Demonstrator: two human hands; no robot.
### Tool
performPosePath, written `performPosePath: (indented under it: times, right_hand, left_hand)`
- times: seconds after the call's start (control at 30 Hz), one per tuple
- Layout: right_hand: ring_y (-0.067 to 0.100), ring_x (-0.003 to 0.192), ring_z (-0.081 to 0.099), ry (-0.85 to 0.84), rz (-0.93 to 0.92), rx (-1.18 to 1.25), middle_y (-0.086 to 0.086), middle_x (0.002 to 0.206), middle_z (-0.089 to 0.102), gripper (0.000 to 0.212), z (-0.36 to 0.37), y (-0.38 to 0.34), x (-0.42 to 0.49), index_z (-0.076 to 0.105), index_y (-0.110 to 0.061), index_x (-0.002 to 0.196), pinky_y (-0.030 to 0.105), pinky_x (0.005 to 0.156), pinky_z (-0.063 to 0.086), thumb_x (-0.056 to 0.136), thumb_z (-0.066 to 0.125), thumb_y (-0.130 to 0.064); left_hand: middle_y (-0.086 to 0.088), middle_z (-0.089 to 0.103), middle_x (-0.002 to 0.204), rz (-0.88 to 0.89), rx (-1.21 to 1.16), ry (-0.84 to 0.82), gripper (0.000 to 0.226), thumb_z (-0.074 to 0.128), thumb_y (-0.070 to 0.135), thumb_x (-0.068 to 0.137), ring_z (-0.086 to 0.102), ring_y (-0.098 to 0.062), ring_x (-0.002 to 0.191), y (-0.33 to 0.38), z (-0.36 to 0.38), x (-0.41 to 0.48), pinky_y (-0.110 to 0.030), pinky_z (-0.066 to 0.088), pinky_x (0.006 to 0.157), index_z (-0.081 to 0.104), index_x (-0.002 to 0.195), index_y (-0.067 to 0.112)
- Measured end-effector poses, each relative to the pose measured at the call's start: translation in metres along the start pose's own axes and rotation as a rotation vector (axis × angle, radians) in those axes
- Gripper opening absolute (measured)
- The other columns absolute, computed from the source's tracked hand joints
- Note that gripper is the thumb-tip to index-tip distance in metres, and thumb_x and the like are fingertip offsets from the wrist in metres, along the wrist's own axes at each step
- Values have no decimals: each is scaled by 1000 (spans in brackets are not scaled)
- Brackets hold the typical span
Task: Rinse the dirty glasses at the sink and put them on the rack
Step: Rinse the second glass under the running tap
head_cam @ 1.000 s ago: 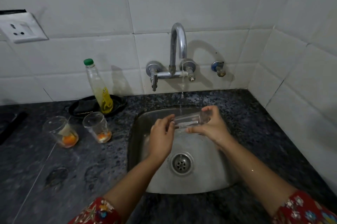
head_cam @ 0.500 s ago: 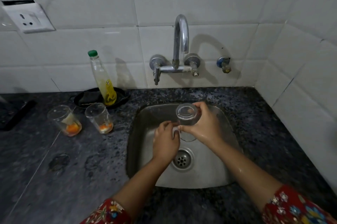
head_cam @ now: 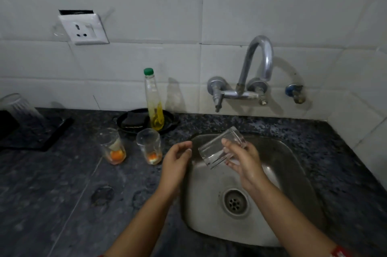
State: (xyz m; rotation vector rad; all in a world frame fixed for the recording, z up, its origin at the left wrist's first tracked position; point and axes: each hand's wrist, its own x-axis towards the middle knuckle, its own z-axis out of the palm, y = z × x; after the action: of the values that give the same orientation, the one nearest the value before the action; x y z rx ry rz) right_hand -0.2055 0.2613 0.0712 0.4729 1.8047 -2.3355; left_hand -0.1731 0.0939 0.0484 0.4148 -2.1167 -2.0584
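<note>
Far left: upturned glass [head_cam: 15,106] on the black rack [head_cam: 35,139]. Next along the worktop [head_cam: 52,194]: left dirty glass [head_cam: 113,149] and right dirty glass [head_cam: 149,148], both upright, orange residue in the bottoms. Soap bottle [head_cam: 154,102] stands just behind them in a black dish [head_cam: 129,122]. Left hand [head_cam: 176,162] at the sink's left rim, fingers [head_cam: 184,148] loosely curled, holding nothing. Right hand [head_cam: 245,164] over the sink [head_cam: 293,173], fingers wrapped round the clear glass [head_cam: 217,150]. It's tilted, mouth down-left. Tap [head_cam: 257,68] on the wall behind.
</note>
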Motion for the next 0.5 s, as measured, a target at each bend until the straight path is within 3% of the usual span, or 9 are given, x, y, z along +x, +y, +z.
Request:
performPosePath:
  times: [0.1,0.17,0.23,0.37,0.5]
  right_hand:
    - [18,73,59,-68,191,199,8,83,63,31,64,8,-4,60,-7,101,31,66,49,80,70,-27]
    - [21,80,60,-106,298,340,11,88,63,30,115,13,-8,60,-6,97,34,71,54,83,67,-31]
    - [24,86,61,-156,357,423,15,92,63,36,169,20,-12,60,-3,98,32,66,57,83,66,-35]
    - [28,89,63,-267,392,453,18,91,65,42,278,34,-19,60,-1,98,33,62,59,80,69,-37]
    - [28,95,61,-366,428,393,19,94,63,42,381,50,-21,60,0,96,33,68,58,78,71,-36]
  left_hand:
    - [-1,68,106,-13,-189,66,19,52,7,95,63,-12,89,18,-66,16,-22,50,74,63,107,17]
    - [1,68,102,-23,-257,119,19,51,6,96,63,-10,85,29,-116,27,-21,49,70,63,107,16]
    - [1,69,101,-12,-293,174,20,50,6,95,64,-11,85,37,-167,37,-22,48,70,64,104,17]
    - [6,69,101,15,-270,276,22,49,7,96,65,-10,89,46,-270,54,-21,50,72,63,105,20]
    - [6,69,101,-5,-256,381,21,49,10,96,65,-11,91,47,-364,70,-25,46,77,63,104,23]
